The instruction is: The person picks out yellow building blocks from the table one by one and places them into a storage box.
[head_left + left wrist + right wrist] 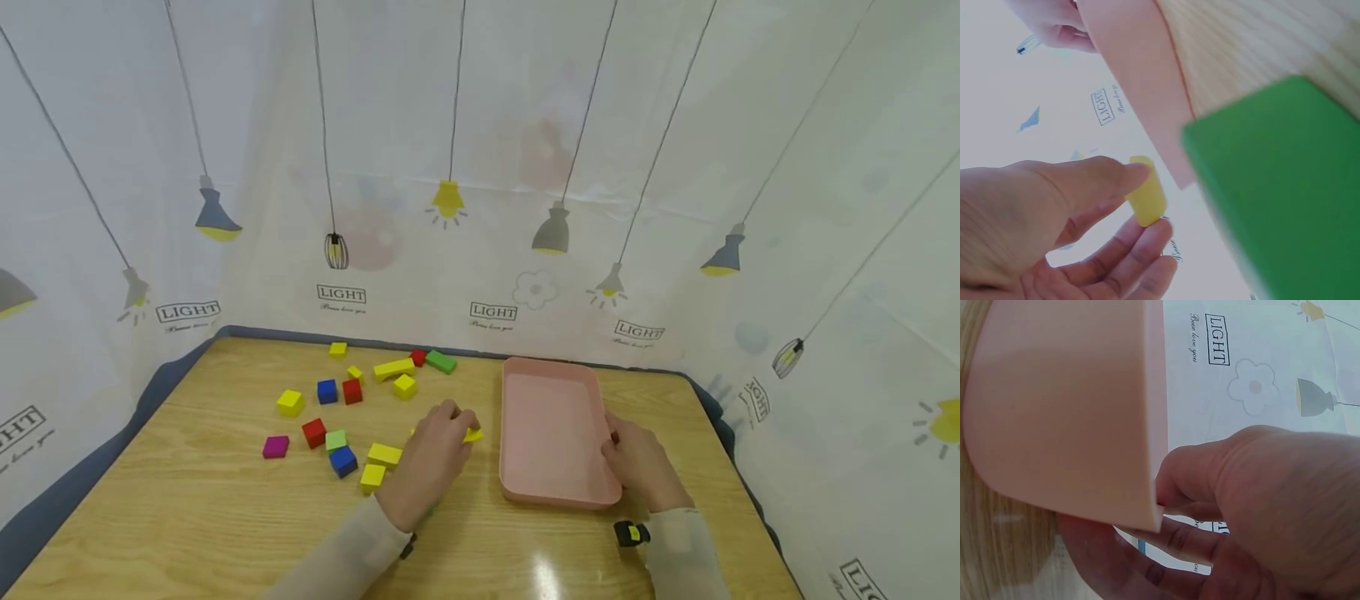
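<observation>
My left hand (438,446) pinches a small yellow block (1147,199) between thumb and fingers, just left of the pink tray (558,502). In the head view only part of that yellow block (473,435) shows past the fingers. My right hand (647,465) grips the tray's right wall; the right wrist view has the thumb on one side of the wall (1085,444) and fingers underneath. The tray lies flat on the table, and no blocks show inside it. A large-looking green block (1285,187) sits close to the left wrist camera.
Several loose blocks lie on the wooden table (187,517) left of the tray, among them a blue block (343,462), a red block (314,433), a magenta block (275,447) and a long yellow block (393,369). A printed curtain (420,108) surrounds the table's back and sides.
</observation>
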`<state>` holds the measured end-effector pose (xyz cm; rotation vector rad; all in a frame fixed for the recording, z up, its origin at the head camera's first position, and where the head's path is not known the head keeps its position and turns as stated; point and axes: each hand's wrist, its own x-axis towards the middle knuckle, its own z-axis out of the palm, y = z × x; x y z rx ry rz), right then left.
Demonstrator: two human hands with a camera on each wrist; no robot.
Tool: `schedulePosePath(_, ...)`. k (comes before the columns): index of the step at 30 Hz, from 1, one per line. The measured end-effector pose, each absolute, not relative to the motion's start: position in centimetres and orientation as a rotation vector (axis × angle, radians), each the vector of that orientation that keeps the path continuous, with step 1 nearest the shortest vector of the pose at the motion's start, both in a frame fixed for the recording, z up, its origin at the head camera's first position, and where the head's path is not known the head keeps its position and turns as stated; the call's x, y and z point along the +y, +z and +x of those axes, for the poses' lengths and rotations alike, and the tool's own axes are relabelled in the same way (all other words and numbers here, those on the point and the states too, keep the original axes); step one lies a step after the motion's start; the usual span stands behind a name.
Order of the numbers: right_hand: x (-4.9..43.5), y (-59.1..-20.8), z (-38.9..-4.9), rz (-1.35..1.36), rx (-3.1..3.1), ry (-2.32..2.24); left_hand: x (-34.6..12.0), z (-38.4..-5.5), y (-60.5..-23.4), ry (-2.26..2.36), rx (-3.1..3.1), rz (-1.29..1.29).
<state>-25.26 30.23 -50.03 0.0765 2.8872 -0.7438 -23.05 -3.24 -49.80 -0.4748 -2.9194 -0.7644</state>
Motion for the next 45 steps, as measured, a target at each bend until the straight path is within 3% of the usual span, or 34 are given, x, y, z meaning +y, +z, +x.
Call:
schedulePosePath(12,30.8,-50.2,-25.1,0.084,2.897,-0.736,2.6,-22.1,-49.1,-0.863,-2.871,-0.641)
schedulePosePath(24,30.8,-50.1,-25.2,0.077,2.872,-0.759,9.0,-21.6,-50.9,-0.801,-2.821,-0.860)
schedulePosePath(45,30.7,-50.1,-25.5,0.077,2.841,-0.840,12.0,-21.8,-51.5,-0.955,-2.770,-0.936)
